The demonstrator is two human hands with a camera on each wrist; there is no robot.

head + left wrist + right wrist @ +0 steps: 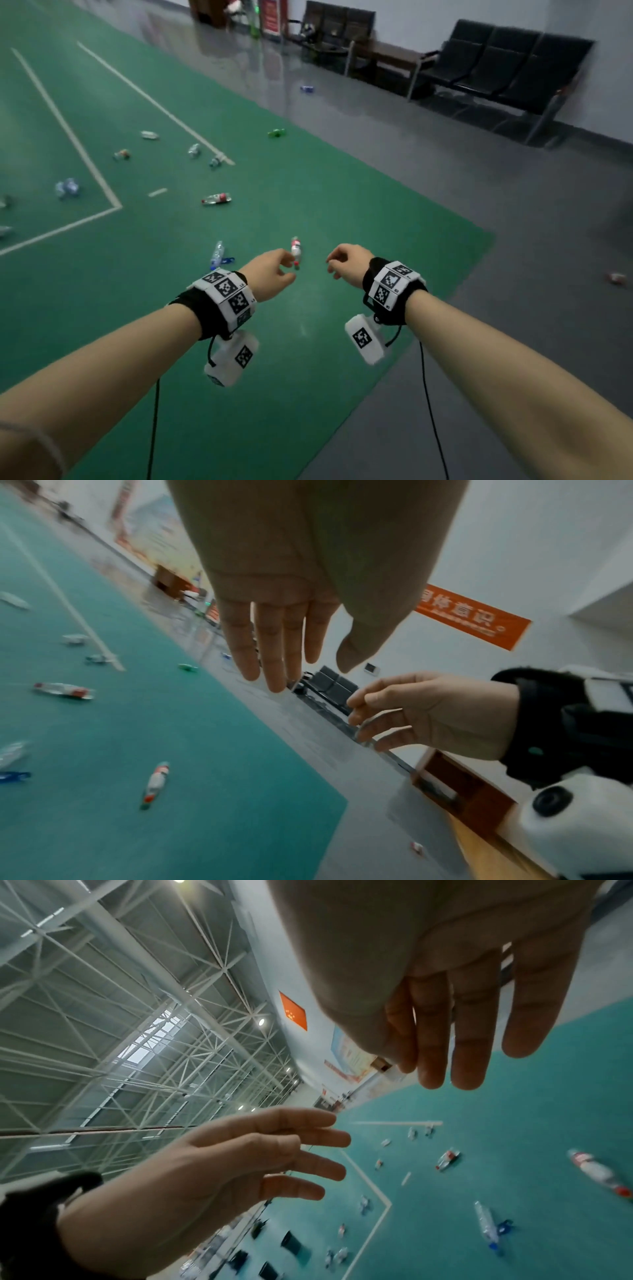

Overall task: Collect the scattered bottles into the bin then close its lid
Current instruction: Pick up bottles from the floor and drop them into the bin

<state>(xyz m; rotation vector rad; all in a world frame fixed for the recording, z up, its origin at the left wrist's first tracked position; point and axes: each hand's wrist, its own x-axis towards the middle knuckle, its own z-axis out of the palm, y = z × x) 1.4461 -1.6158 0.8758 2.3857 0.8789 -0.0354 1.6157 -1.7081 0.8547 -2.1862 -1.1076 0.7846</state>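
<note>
Both hands hang empty above the green court floor [308, 192], left hand [270, 274] with fingers loosely extended, right hand [347, 262] loosely curled. A red-labelled bottle [295, 251] lies on the floor between them, a clear bottle [217, 254] nearby, more bottles [216, 199] scattered beyond.

This is a big indoor sports hall. A green court mat [239, 171] with white lines [68, 137] covers the floor, and shiny grey floor [479, 192] runs beside it. Rows of black waiting seats [507, 65] stand by the wall at 1 o'clock. High up is a roof of white steel bars [103, 1015] with round lights. An orange banner [472, 616] and a red flag [293, 1010] hang on the white walls. Plastic bottles [216, 199] lie scattered on the mat.
</note>
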